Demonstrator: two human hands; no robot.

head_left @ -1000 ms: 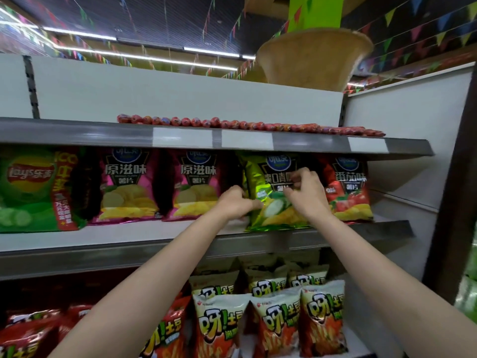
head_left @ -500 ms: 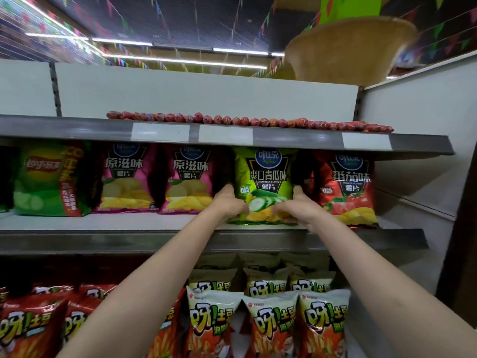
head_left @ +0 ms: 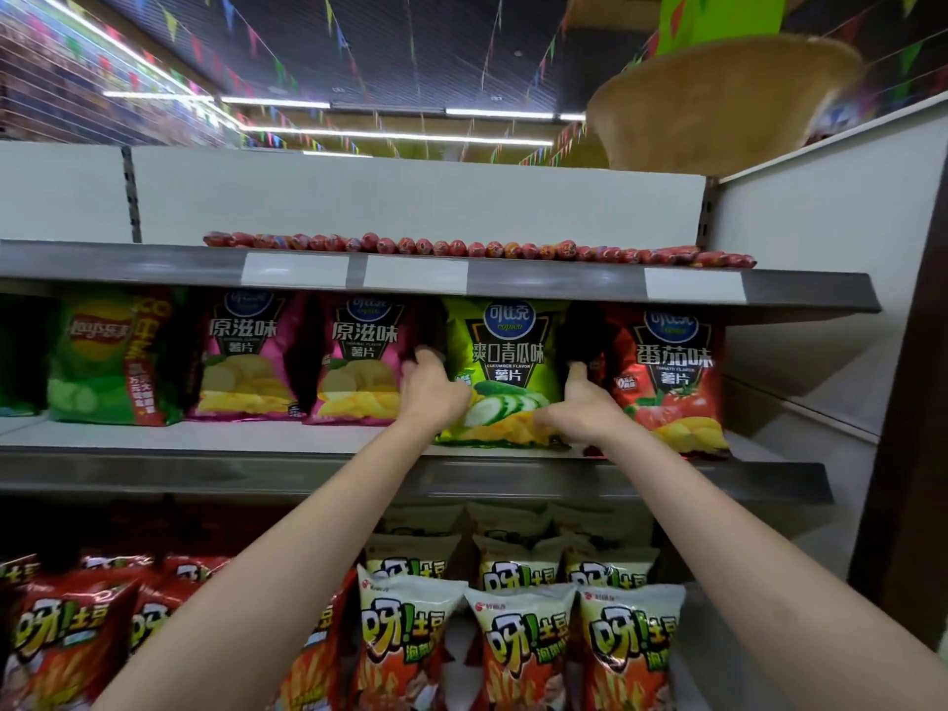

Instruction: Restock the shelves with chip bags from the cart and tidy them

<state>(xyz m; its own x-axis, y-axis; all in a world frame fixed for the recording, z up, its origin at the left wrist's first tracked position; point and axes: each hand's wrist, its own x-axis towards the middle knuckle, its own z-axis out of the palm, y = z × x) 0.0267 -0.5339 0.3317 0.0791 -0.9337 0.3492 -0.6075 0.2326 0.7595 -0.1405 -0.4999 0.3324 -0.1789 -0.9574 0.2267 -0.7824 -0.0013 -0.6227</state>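
While both hands steady it, the green cucumber chip bag (head_left: 505,372) stands upright on the middle shelf (head_left: 205,437), directly between the two sets of fingers. Those of the left hand (head_left: 433,395) curl around the bag's left edge, their tips (head_left: 426,357) slipping behind it beside the pink chip bag (head_left: 361,364); the right hand (head_left: 585,405) clasps the right edge, its thumb (head_left: 551,417) pressed across the lower front, with the red tomato bag (head_left: 672,377) just outside it.

Such a bag is probably light, air-puffed and slick (the contents crush easily), so it likely wants a gentle hold at the side seams or low corners, never a squeeze across the belly.

Below the fingers, the shelf's pale deck looks flat and smooth, so a bag should slide readily. Above them a row of red sausages (head_left: 477,247) lines the top shelf; under the forearms stand fries-snack bags (head_left: 518,644). Strip lights and coloured bunting hang from the dark ceiling.
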